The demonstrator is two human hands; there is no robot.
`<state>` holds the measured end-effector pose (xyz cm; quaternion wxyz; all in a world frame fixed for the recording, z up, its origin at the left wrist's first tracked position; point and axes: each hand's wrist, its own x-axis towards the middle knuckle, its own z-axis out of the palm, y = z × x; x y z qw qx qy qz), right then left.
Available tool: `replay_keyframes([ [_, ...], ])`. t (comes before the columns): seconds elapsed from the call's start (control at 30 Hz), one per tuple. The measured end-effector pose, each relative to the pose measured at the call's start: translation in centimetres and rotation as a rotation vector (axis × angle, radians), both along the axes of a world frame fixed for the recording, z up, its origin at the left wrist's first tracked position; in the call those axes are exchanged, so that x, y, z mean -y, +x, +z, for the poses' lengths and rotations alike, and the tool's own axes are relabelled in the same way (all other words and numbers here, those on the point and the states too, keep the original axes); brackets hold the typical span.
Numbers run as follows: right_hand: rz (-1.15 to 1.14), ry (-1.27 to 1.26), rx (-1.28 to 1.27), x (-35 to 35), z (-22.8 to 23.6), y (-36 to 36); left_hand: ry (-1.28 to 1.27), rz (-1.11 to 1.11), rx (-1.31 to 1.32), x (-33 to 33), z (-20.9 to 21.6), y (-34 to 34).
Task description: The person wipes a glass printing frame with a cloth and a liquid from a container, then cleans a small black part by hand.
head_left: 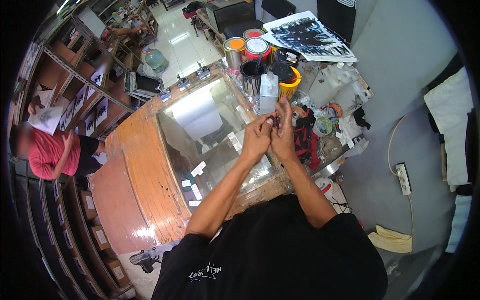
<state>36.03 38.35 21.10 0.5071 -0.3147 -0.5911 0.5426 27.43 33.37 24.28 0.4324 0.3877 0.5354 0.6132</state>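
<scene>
In the head view, the left hand (257, 135) and right hand (283, 132) meet over the counter (132, 150). The left fingers curl in; the right ones look straighter. I can't tell if they grip anything. A pale bottle (269, 86) stands just past them.

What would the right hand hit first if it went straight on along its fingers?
Likely the yellow tub, just beyond the right hand in the picture. Depth is unclear from one view, so it might pass above.
</scene>
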Motion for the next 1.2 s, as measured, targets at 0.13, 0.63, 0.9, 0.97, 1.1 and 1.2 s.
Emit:
replay_keyframes([
  [0.13, 0.305, -0.561, -0.275, -0.2, 0.9, 1.7, -0.28, -0.326, 0.052, 0.1, 0.1, -2.9],
  [0.63, 0.193, 0.558, 0.576, 1.0, -0.9, 1.1, -0.174, 0.222, 0.965, -1.0, -2.0, -2.7],
  [0.9, 0.095, 0.628, 0.942, 3.4, 1.1, 0.1, -0.291, 0.276, -0.205, -1.4, -1.9, -2.2],
  [0.97, 0.149, 0.652, 0.91, 3.1, 1.1, 0.9, -0.358, 0.177, 0.047, -1.6, -2.2, -3.2],
  [1.1, 0.117, 0.756, 0.82, 1.2, 1.8, 1.8, -0.35, -0.02, -0.108, -0.2, -1.5, -3.5],
  [1.2, 0.134, 0.502, 0.452, -1.0, 1.5, 2.7, -0.086, -0.134, -0.421, 1.8, -0.5, -2.4],
])
